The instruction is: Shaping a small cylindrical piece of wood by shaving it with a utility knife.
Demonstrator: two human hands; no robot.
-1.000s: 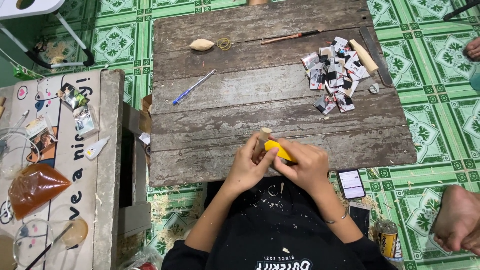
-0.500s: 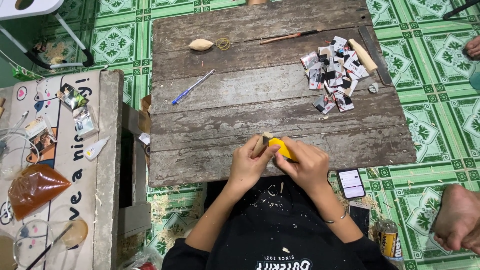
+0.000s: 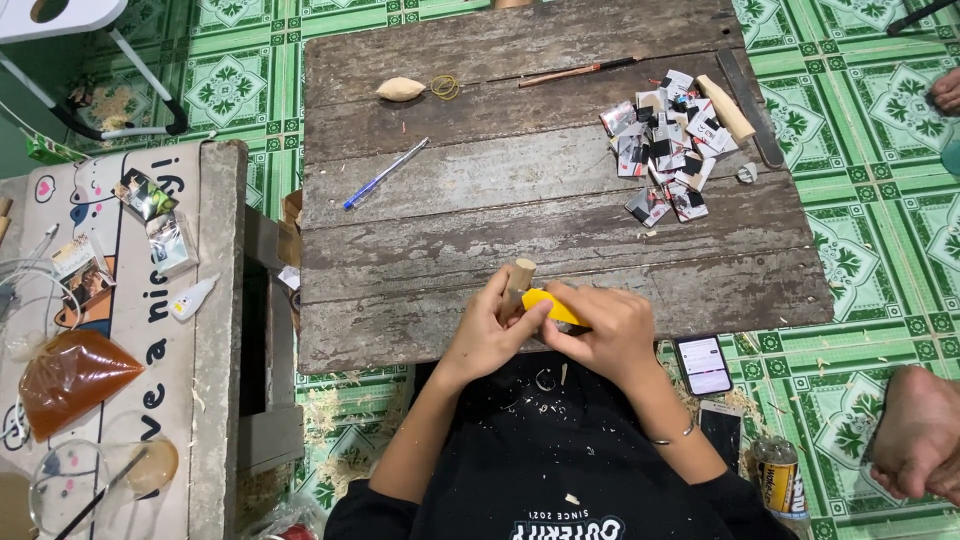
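Two hands at the near edge of the plank table (image 3: 560, 215): left hand (image 3: 487, 335) clamped around short wooden peg (image 3: 519, 279), right hand (image 3: 605, 330) gripping yellow-handled knife (image 3: 551, 307) against it, thumb close enough for a slip to nick.

Reaching forward with both forearms bare, elbows bent, wrists meeting close in front of the chest. Curling the left hand (image 3: 490, 330) with fingers wrapped and thumb pointing up. Clenching the right hand (image 3: 605, 330) into a fist, knuckles up, touching the left.
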